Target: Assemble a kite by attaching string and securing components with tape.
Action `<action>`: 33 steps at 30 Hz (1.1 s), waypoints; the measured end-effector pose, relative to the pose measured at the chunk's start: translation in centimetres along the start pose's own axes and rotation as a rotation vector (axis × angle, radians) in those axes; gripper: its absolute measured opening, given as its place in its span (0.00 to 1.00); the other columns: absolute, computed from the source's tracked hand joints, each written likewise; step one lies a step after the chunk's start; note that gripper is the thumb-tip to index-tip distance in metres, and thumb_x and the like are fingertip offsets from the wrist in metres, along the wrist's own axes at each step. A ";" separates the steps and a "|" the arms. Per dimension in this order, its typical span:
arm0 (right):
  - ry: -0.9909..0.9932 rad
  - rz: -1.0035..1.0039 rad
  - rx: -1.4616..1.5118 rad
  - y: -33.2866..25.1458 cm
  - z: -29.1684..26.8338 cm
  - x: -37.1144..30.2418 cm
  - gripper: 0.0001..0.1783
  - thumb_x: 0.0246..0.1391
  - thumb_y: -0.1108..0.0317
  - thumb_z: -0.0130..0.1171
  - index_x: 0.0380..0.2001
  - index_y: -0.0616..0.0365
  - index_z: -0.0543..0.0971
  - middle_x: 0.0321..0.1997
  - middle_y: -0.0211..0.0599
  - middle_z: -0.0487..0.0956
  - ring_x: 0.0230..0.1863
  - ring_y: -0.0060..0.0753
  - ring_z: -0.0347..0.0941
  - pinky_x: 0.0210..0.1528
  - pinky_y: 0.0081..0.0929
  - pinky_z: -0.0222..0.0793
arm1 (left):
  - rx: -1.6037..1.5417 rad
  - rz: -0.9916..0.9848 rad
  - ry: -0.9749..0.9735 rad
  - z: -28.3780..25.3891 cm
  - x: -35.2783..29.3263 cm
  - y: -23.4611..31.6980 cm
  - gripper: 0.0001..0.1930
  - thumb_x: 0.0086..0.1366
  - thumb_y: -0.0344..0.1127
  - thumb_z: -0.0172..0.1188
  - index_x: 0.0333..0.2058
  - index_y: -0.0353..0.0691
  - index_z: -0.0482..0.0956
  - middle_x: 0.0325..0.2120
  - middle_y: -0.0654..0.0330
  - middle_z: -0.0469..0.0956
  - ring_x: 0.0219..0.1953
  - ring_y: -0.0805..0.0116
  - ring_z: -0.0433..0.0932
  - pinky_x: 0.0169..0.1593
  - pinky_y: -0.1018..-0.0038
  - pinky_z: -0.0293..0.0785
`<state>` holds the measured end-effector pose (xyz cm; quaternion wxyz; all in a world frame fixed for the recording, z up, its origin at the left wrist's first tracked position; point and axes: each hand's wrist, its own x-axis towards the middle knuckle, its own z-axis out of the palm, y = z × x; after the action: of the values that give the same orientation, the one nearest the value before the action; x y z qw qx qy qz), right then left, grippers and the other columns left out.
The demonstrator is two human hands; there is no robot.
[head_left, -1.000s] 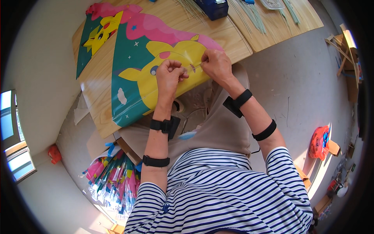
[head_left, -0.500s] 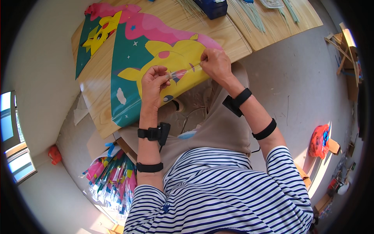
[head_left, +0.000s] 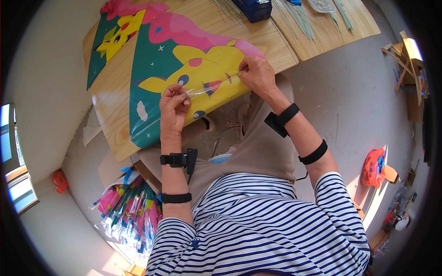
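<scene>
A large thin printed sheet [head_left: 154, 64], green, pink and yellow with a cartoon animal face, lies over the table's near edge toward my lap. Across its yellow part runs a clear, shiny strip [head_left: 200, 91] that looks like tape, drawn out between my hands. My left hand [head_left: 173, 110] pinches the strip's left end between thumb and fingertips, just above the sheet. At the other end my right hand [head_left: 258, 78] is closed, its thumb and forefinger pressed together at the strip by the sheet's right side. How it grips the strip there is partly hidden by its fingers.
A similar printed sheet [head_left: 120, 37] lies farther left on the wooden table [head_left: 110, 106]. A dark blue box [head_left: 254, 10] and thin pale rods [head_left: 299, 23] are at the back. Bundled colourful sheets in clear wrap [head_left: 131, 207] stand lower left; a red bag [head_left: 373, 168] sits right.
My left hand has moved left and slightly down, and the clear strip between my hands spans a longer stretch. The right hand has barely moved.
</scene>
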<state>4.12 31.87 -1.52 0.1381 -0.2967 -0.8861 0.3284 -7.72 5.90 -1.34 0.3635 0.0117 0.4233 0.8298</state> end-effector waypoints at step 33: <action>-0.047 -0.364 -0.002 0.0 -1.3 0.4 0.02 0.45 0.75 0.59 0.26 0.59 0.79 0.32 0.41 0.79 0.36 0.51 0.77 0.38 0.42 0.71 | -0.020 -0.014 -0.045 -0.3 0.3 -0.3 0.12 0.60 0.17 0.56 0.43 0.31 0.76 0.32 0.53 0.78 0.31 0.65 0.76 0.38 0.74 0.75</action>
<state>4.37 32.77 -0.50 0.1743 -0.1237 -0.9284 0.3039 -7.84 5.98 -1.81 0.3787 0.0238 0.4070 0.8309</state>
